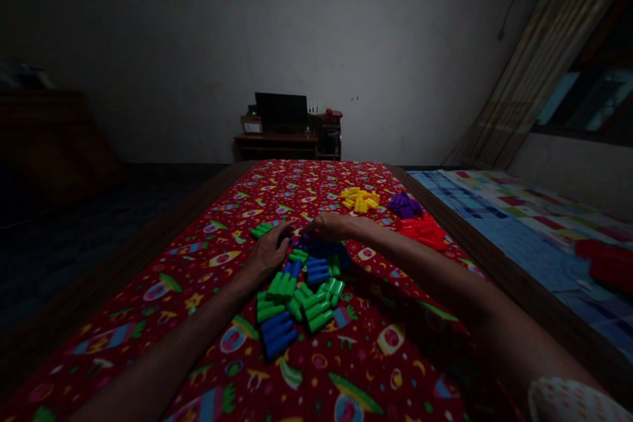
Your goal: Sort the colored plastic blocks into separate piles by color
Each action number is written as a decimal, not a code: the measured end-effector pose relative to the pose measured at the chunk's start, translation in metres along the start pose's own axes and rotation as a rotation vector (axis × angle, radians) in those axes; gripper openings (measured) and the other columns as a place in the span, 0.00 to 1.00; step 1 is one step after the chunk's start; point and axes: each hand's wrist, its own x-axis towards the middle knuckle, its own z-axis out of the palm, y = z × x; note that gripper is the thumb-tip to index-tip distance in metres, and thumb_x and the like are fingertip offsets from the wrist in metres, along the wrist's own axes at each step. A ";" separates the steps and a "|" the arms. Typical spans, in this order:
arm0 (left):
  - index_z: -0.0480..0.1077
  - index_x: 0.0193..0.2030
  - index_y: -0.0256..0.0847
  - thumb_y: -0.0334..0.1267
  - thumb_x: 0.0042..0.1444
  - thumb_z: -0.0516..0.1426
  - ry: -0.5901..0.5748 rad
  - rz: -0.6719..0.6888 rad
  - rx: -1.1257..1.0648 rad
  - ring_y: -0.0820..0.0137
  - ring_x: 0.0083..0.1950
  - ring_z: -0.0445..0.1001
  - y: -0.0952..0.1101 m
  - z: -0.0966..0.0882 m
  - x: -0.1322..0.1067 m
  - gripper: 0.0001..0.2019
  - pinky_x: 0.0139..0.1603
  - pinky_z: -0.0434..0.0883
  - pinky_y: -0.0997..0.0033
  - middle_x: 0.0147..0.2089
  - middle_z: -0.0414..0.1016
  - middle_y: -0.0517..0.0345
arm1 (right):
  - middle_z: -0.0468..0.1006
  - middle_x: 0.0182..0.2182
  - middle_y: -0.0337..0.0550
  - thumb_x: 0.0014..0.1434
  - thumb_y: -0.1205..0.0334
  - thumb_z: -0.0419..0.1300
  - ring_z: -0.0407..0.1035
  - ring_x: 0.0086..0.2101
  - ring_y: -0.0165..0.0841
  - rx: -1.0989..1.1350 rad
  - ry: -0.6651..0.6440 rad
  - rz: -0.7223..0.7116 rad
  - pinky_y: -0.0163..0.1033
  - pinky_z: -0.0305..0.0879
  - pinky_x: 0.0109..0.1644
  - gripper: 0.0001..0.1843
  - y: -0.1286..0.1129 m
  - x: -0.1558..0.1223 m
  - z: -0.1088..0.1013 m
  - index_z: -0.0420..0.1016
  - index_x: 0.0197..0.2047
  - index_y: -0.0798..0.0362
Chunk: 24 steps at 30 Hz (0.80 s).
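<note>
A mixed heap of plastic toy pieces shaped like joined tubes lies on the red patterned cloth. Green pieces (316,310) and blue pieces (277,335) make up its near part, and dim purple pieces (309,242) show at its far side. My left hand (270,249) rests at the heap's left edge, thumb apart from its curved fingers, close to a green piece (261,230). Over the far side reaches my right hand (330,227), fingers bent down and drawn together near the purple pieces. Whatever lies between those fingertips is hidden.
Sorted by colour, yellow pieces (360,199), purple pieces (404,205) and red pieces (424,232) lie along the right side of the cloth (208,303). Beyond the table stands a desk (277,138) with a monitor (281,112). A checked bedspread (475,211) is at right.
</note>
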 end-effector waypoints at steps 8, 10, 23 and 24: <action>0.64 0.58 0.38 0.38 0.55 0.48 0.013 -0.051 0.014 0.60 0.55 0.74 -0.006 0.001 0.000 0.24 0.57 0.69 0.54 0.55 0.75 0.47 | 0.81 0.37 0.50 0.62 0.67 0.52 0.71 0.32 0.31 -0.169 0.028 0.087 0.32 0.54 0.29 0.15 -0.007 0.001 -0.003 0.78 0.47 0.57; 0.65 0.57 0.38 0.39 0.56 0.48 0.002 -0.046 0.028 0.60 0.54 0.74 -0.004 0.000 0.000 0.23 0.57 0.70 0.54 0.55 0.75 0.47 | 0.81 0.37 0.50 0.62 0.68 0.52 0.70 0.32 0.30 -0.168 0.053 0.115 0.32 0.53 0.29 0.14 0.001 -0.007 -0.003 0.78 0.45 0.57; 0.73 0.46 0.38 0.39 0.57 0.46 0.004 0.087 0.072 0.61 0.51 0.75 -0.009 -0.001 0.000 0.18 0.56 0.71 0.58 0.49 0.78 0.48 | 0.78 0.30 0.45 0.60 0.67 0.54 0.66 0.29 0.27 -0.093 0.430 0.484 0.32 0.51 0.32 0.12 0.091 -0.096 -0.036 0.79 0.39 0.60; 0.74 0.46 0.39 0.39 0.57 0.46 0.003 0.087 0.070 0.61 0.52 0.74 -0.009 -0.001 0.000 0.18 0.57 0.70 0.58 0.49 0.77 0.48 | 0.78 0.31 0.46 0.60 0.67 0.53 0.66 0.30 0.28 -0.155 0.426 0.583 0.32 0.51 0.32 0.13 0.105 -0.109 -0.041 0.79 0.38 0.59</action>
